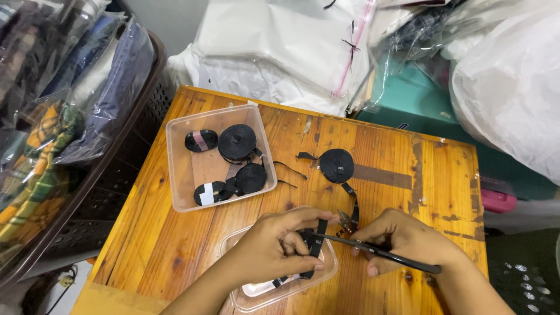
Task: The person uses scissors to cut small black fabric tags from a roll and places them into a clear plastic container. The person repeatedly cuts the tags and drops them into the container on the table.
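At lower centre of the frame, the left hand (274,245) is pinching a black ribbon strip (317,240) while the right hand (402,239) is gripping dark scissors (373,251) above the wooden counter (408,175).

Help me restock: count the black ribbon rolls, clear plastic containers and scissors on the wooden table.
Black ribbon rolls: 5, four in the upper container and one loose
Clear plastic containers: 2
Scissors: 1, in the right hand
Total: 8

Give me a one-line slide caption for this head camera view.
Left hand holds black label ribbon while right hand cuts it with scissors over a wooden table.
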